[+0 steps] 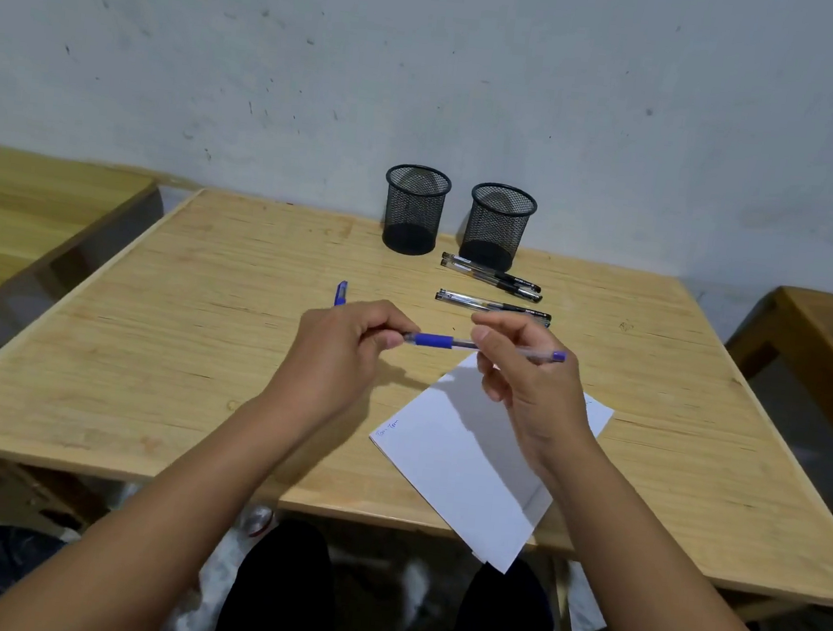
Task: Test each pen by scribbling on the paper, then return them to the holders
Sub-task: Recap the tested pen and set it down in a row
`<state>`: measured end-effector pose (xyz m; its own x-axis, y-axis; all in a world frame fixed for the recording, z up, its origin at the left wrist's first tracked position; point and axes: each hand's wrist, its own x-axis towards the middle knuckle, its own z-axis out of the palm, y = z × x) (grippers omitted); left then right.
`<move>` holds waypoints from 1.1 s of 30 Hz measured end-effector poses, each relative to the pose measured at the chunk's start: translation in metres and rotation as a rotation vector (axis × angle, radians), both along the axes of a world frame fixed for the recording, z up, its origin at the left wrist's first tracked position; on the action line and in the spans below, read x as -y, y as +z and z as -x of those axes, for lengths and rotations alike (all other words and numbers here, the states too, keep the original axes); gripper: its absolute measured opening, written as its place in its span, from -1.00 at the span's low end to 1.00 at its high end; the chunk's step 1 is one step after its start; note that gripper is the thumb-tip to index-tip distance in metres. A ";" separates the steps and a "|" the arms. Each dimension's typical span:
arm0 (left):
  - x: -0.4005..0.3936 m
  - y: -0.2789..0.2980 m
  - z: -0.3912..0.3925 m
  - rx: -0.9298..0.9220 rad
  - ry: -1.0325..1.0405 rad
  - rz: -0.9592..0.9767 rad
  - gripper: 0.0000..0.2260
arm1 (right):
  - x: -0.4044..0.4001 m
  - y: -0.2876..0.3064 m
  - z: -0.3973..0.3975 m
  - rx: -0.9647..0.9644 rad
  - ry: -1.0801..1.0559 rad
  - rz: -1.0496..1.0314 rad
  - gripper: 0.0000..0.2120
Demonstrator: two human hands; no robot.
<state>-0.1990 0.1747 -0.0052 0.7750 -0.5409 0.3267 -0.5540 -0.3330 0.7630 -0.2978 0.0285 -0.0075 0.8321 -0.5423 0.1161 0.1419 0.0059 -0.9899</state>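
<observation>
A blue pen (435, 340) is held level above the table between both hands. My left hand (345, 349) pinches its tip end and my right hand (525, 376) grips the clear barrel near the back end. Its blue cap (341, 293) lies on the table to the left. A white sheet of paper (472, 453) lies under my right hand, overhanging the front edge. Two black mesh holders (415, 209) (498, 227) stand at the back, with no pens visible inside. Several black pens (492, 278) (494, 306) lie in front of the right holder.
The wooden table (172, 342) stands against a pale wall. Other wooden surfaces flank it at the left (18, 205) and right (830, 329). My legs in dark trousers show below the front edge.
</observation>
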 end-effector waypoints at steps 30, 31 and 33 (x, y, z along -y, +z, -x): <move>-0.011 -0.059 -0.082 0.062 0.389 -0.468 -0.60 | -0.028 -0.024 -0.091 -0.277 -0.032 0.151 -0.63; -0.010 -0.062 -0.086 0.059 0.380 -0.510 -0.59 | -0.029 -0.027 -0.097 -0.288 -0.040 0.154 -0.62; -0.009 -0.067 -0.091 0.050 0.372 -0.548 -0.58 | -0.030 -0.030 -0.105 -0.306 -0.045 0.165 -0.62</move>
<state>-0.1083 0.1841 -0.0726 0.9333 -0.3381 0.1210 -0.3573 -0.8416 0.4050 -0.1923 0.0588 -0.0378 0.8174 -0.5743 -0.0457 -0.1649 -0.1571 -0.9737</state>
